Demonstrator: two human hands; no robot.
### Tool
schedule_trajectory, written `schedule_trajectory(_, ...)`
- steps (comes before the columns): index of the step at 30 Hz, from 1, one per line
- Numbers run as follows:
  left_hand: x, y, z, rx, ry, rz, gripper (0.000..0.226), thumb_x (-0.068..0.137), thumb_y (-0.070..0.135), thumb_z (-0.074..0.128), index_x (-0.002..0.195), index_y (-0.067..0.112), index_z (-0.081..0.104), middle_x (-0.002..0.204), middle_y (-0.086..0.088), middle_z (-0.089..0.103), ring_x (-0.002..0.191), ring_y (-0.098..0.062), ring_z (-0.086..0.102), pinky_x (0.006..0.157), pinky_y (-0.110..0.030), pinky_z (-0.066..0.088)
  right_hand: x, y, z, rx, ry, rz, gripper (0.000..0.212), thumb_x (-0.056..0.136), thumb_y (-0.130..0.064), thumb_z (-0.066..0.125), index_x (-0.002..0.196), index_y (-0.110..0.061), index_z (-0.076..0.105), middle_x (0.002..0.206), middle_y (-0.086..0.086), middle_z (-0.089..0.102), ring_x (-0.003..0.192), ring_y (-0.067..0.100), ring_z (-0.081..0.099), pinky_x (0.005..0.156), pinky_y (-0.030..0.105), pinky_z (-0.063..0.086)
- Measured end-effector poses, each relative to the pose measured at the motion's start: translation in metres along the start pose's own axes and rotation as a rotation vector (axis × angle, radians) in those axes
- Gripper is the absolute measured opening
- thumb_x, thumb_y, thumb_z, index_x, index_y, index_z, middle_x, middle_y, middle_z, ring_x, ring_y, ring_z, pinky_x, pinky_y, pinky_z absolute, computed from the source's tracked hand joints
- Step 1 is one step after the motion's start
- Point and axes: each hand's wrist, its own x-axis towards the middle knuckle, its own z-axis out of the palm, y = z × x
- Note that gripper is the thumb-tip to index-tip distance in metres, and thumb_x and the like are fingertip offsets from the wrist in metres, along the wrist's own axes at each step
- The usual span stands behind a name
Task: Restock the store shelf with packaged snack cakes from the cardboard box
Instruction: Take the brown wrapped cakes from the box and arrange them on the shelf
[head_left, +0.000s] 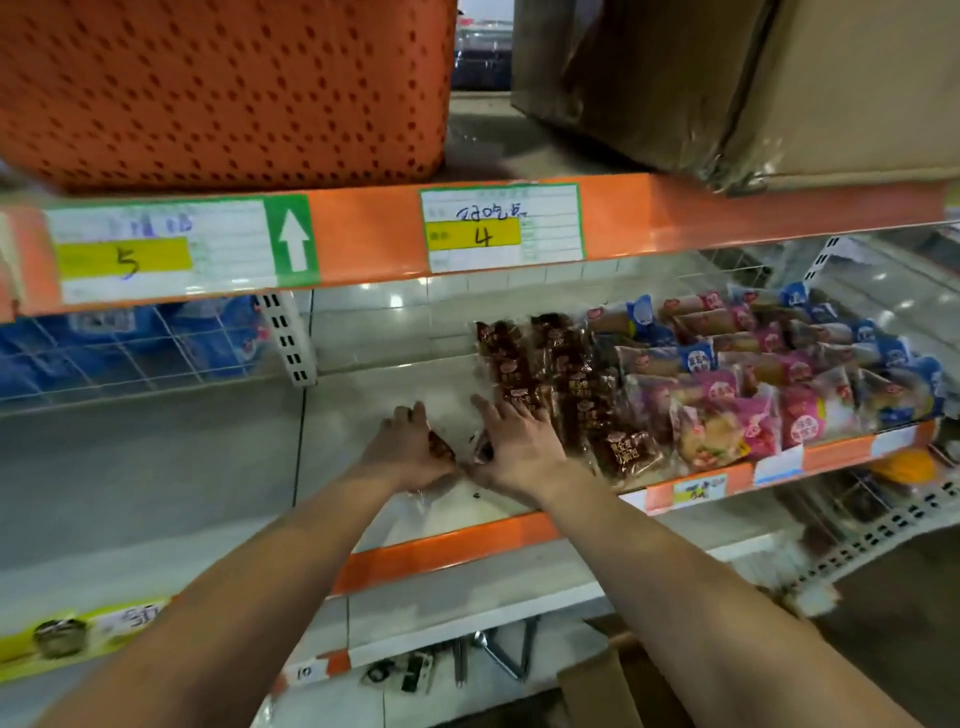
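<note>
While the left hand curls around a brown cake packet on the shelf, the right hand lies flat, fingers straight, on another packet; more cakes sit at two o'clock.

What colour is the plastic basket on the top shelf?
The plastic basket is orange, with small holes; head view.

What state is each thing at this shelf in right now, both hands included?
left hand: fingers curled round a brown packet
right hand: fingers straight, laid flat, tips at the brown row
brown row: lying in lines on the shelf
pink and blue packets: piled right of the brown row
shelf: stocked on its right half
orange basket: standing on the level above
upper cardboard box: corner overhanging the edge
</note>
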Motion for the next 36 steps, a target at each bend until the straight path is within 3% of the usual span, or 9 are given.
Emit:
schedule_trajectory(4,0.002,-0.017,0.004,0.086,-0.004,-0.003,0.090,0.076,0.061,0.062,0.143,0.011,0.029,0.147,-0.012,0.027,0.130,-0.035,0.031,0.103,-0.042,0.035,0.005,-0.005,0.010,-0.043,-0.068,-0.046,0.102,0.077,-0.063,0.062,0.152,-0.023,0.005,0.148,0.007,0.034,0.136,0.028,0.034,0.109,0.047,0.028)
schedule_trajectory(6,0.002,-0.022,0.007,0.087,0.002,0.001,0.088,0.076,0.061,0.062,0.142,0.013,0.030,0.149,-0.010,0.025,0.133,-0.034,0.026,0.104,-0.044,0.031,0.006,-0.004,0.013,-0.022,-0.119,-0.055,0.105,0.078,-0.063,0.062,0.152,-0.020,0.001,0.151,0.008,0.028,0.138,0.029,0.031,0.111,0.047,0.026)
schedule_trajectory(11,0.005,-0.027,0.014,0.064,-0.037,0.002,0.092,0.084,0.061,0.051,0.151,0.015,0.008,0.159,-0.005,0.006,0.144,-0.031,0.007,0.115,-0.046,0.017,0.008,0.004,0.031,-0.047,-0.200,-0.113,0.102,0.086,-0.068,0.046,0.152,-0.012,-0.007,0.157,0.009,0.017,0.145,0.025,0.016,0.118,0.038,0.006)
schedule_trajectory(15,0.002,-0.029,0.023,0.080,-0.055,-0.010,0.099,0.082,0.075,0.039,0.151,0.019,-0.004,0.160,-0.004,-0.002,0.146,-0.028,0.000,0.117,-0.047,0.008,0.015,0.007,0.041,-0.002,-0.200,-0.103,0.109,0.081,-0.075,0.045,0.152,-0.013,-0.009,0.160,0.009,0.007,0.148,0.024,0.005,0.118,0.037,-0.002)
schedule_trajectory(23,-0.002,-0.026,0.023,0.157,-0.070,-0.024,0.103,0.081,0.077,0.035,0.150,0.018,-0.013,0.159,-0.004,-0.013,0.145,-0.032,-0.011,0.118,-0.051,0.001,0.011,0.008,0.040,0.008,-0.155,-0.143,0.108,0.082,-0.076,0.040,0.152,-0.009,-0.009,0.160,0.011,0.002,0.148,0.024,-0.001,0.116,0.034,-0.008)
schedule_trajectory(29,-0.003,-0.018,0.000,0.213,-0.204,-0.022,0.108,0.082,0.070,0.045,0.148,0.014,-0.019,0.157,-0.006,-0.021,0.144,-0.031,-0.017,0.117,-0.051,-0.003,0.008,0.018,0.021,0.062,-0.243,-0.219,0.104,0.084,-0.074,0.041,0.153,-0.015,-0.010,0.160,0.006,0.008,0.147,0.026,0.005,0.118,0.038,-0.001)
schedule_trajectory(33,-0.004,-0.012,-0.015,0.197,-0.087,0.122,0.095,0.087,0.059,0.048,0.151,0.017,-0.007,0.160,-0.004,-0.008,0.146,-0.027,-0.007,0.118,-0.046,0.001,-0.002,0.041,0.005,0.088,-0.160,-0.287,0.092,0.086,-0.067,0.047,0.153,-0.022,0.005,0.155,0.002,0.024,0.140,0.024,0.028,0.115,0.037,0.023)
schedule_trajectory(36,-0.001,-0.005,-0.021,0.190,-0.076,0.208,0.091,0.085,0.055,0.056,0.152,0.021,0.004,0.160,-0.004,0.005,0.146,-0.024,0.002,0.119,-0.043,0.006,-0.006,0.055,0.001,0.052,-0.146,-0.283,0.087,0.088,-0.063,0.048,0.153,-0.021,0.010,0.151,0.003,0.031,0.136,0.022,0.033,0.111,0.037,0.030)
